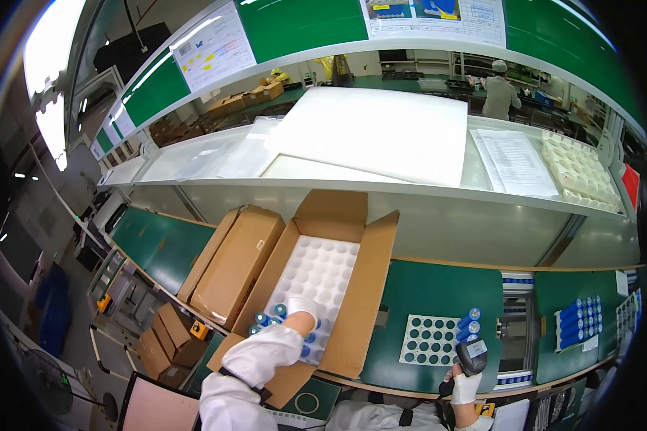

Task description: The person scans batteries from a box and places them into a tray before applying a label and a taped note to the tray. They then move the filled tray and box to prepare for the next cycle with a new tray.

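My left hand (305, 313), in a white glove, reaches into an open cardboard box (378, 248). Blue cylindrical battery cells (260, 318) stand in the near end of the box, beside that hand. A white foam tray with round holes (316, 266) lies inside. The fingers of my left hand are hidden, so their grip cannot be made out. My right hand (465, 386), partly gloved in white, is closed on a dark handheld scanner (473, 356) with a small screen. Just beyond the scanner, several blue cells (469, 325) stand along the right edge of a white holed tray (429, 340) on the green table.
A closed carton (239, 264) stands left of the open box. Further right, a roller track (517, 323) splits the green table, and a block of blue cells (579, 322) sits beyond it. Overhead, a shelf holds white foam sheets (381, 133), papers (514, 161) and pale trays (579, 169).
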`<action>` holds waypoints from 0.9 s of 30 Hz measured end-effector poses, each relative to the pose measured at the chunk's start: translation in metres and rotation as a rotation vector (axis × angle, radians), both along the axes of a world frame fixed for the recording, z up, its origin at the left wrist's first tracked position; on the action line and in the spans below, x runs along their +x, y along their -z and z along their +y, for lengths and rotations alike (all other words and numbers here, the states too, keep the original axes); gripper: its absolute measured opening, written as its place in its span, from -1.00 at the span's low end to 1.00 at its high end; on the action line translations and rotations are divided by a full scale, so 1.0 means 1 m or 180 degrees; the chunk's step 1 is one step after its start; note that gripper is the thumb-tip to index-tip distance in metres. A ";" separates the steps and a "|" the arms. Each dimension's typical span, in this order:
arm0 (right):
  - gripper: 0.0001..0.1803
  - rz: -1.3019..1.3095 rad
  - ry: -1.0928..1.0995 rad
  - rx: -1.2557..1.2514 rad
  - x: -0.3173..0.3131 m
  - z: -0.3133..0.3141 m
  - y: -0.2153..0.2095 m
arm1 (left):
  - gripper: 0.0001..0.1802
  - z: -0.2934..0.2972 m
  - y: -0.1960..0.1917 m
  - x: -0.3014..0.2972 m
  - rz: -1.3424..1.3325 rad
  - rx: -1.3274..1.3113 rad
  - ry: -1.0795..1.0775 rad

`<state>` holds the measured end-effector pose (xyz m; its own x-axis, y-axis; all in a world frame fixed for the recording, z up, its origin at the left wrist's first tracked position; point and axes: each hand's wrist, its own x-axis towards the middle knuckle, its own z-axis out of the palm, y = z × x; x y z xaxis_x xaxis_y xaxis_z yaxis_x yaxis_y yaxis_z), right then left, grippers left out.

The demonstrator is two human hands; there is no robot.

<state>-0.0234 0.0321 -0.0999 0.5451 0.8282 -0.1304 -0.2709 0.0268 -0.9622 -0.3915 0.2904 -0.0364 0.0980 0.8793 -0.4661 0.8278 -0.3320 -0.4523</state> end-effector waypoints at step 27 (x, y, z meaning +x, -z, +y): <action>-0.74 -0.0202 -0.0697 -0.0228 0.099 -0.061 -0.019 | -0.58 -0.160 -0.095 0.224 -0.7797 -0.1501 -0.4396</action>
<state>0.0753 -0.0285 -0.0809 0.3625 0.9174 -0.1642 -0.2015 -0.0948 -0.9749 -0.1678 0.1308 0.0584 0.2219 0.8268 -0.5169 -0.6129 0.5306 0.5855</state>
